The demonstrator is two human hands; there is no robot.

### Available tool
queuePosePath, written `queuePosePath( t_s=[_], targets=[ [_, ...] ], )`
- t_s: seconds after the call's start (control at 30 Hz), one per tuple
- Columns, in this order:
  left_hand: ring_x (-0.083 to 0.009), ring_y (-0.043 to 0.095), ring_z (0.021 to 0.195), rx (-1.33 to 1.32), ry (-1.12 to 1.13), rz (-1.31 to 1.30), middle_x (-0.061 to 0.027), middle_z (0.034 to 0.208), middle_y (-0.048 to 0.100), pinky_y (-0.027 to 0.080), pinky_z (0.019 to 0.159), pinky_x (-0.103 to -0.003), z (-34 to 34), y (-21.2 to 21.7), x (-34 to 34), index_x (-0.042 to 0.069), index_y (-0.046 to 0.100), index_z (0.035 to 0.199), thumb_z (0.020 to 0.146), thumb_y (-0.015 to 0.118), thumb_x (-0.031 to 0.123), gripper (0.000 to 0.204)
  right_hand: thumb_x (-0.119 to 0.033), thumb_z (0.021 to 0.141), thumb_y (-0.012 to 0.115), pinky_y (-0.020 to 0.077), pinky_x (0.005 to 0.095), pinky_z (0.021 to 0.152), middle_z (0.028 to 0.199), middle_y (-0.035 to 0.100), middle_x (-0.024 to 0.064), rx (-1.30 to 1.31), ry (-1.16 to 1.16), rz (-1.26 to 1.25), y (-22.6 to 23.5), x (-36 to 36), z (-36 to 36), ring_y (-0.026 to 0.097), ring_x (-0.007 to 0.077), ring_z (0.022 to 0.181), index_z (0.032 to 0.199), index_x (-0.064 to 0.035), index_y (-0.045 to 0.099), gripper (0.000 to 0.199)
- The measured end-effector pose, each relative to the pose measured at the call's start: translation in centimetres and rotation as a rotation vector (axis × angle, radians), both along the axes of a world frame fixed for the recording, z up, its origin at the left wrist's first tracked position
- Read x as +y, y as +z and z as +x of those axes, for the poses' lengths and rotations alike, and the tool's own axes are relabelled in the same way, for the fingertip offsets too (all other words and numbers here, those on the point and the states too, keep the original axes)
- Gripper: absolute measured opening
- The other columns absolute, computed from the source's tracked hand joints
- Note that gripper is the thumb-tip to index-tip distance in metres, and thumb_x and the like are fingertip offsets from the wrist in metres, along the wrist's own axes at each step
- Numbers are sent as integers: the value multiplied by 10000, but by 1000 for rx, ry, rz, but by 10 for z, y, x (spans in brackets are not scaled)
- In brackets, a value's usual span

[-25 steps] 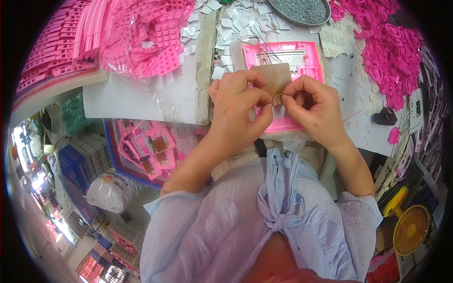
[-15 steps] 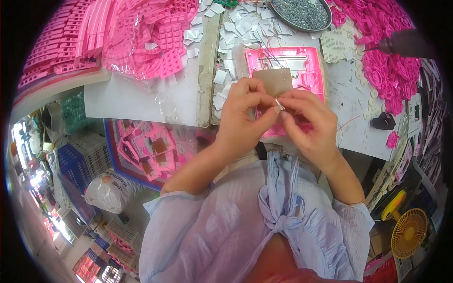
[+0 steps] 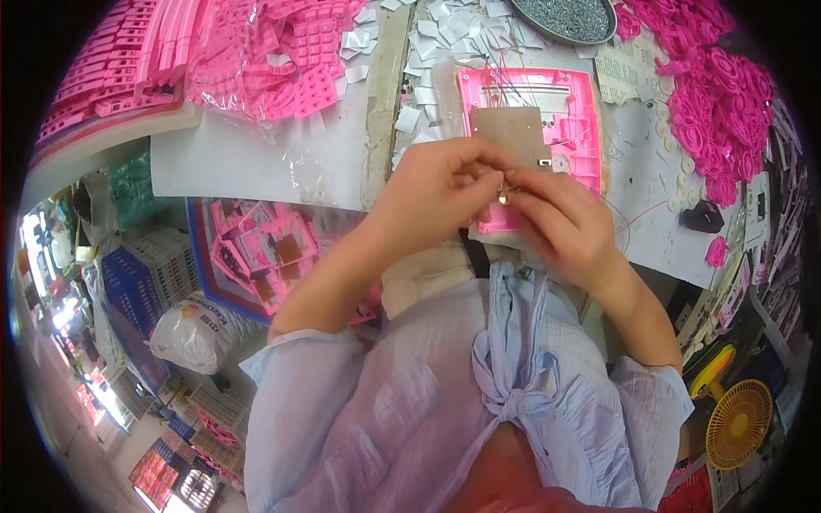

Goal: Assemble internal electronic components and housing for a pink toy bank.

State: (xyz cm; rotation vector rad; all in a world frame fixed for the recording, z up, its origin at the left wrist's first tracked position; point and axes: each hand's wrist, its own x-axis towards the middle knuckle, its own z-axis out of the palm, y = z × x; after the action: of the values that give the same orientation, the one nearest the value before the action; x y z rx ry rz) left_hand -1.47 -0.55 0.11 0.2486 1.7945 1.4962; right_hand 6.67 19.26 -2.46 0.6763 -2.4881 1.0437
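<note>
My left hand [image 3: 445,184] and my right hand [image 3: 569,222] meet in front of my chest with their fingertips pinched together. Between them shows a small shiny metal piece [image 3: 503,197], too small to name exactly; both hands grip it. Under and just beyond the fingers lies a pink plastic casing [image 3: 583,103], open side up. A brown circuit board [image 3: 510,128] rests over its middle. Thin wires [image 3: 505,73] run from the board's far edge. My fingers cover the casing's near left part.
White squares [image 3: 445,38] lie scattered beyond the casing. A round tray of screws [image 3: 614,32] stands at the back. Magenta parts [image 3: 714,111] are heaped at right, near a small black block [image 3: 703,217]. Pink keypads [image 3: 316,94] fill the far left; a blue-rimmed crate [image 3: 198,256] sits below.
Both hands have turned a little at the fingertips, and a shiny metal piece now shows where a small white-looking piece did. The casing and board appear slightly further right in view.
</note>
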Motion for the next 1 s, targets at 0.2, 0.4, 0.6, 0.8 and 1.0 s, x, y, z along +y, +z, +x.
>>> queuePosePath(
  t_s=[0.2,0.4,0.6,0.8,1.0],
  targets=[
    [-201,674,683,793,-133,-83,-100,855,710,531,600,-323,13,-13,-1,16,694,1093,896,689,20,197,-40,695,717,562,332,621,1083,651,119,8,11,126,-3,2,0,635,279,917,957,-6,706,265],
    [-276,674,698,990,-100,-106,-121,875,710,544,622,-336,24,-22,-4,28,710,1021,848,722,7,175,-66,703,702,533,369,682,1022,628,82,-134,21,198,5,0,0,597,274,931,950,-22,726,252],
    [-181,641,764,1070,270,-173,-97,940,694,516,654,-313,4,-21,-22,34,715,1114,850,721,-13,268,-77,712,703,450,395,743,975,613,57,-233,16,395,27,4,5,575,268,890,1015,-55,738,306],
    [-356,558,984,827,86,-230,-167,1141,549,482,862,-422,37,-23,-32,15,653,1108,786,832,159,396,-129,737,757,456,391,731,963,618,44,-144,-28,214,12,7,7,582,244,884,1079,-76,722,348],
    [-273,576,901,823,-75,-200,-163,1165,572,485,778,-359,41,-22,-40,10,669,951,820,773,66,176,-167,797,745,458,393,773,963,608,39,-174,-35,397,17,-3,7,586,237,912,1174,-83,689,390]
  ],
)
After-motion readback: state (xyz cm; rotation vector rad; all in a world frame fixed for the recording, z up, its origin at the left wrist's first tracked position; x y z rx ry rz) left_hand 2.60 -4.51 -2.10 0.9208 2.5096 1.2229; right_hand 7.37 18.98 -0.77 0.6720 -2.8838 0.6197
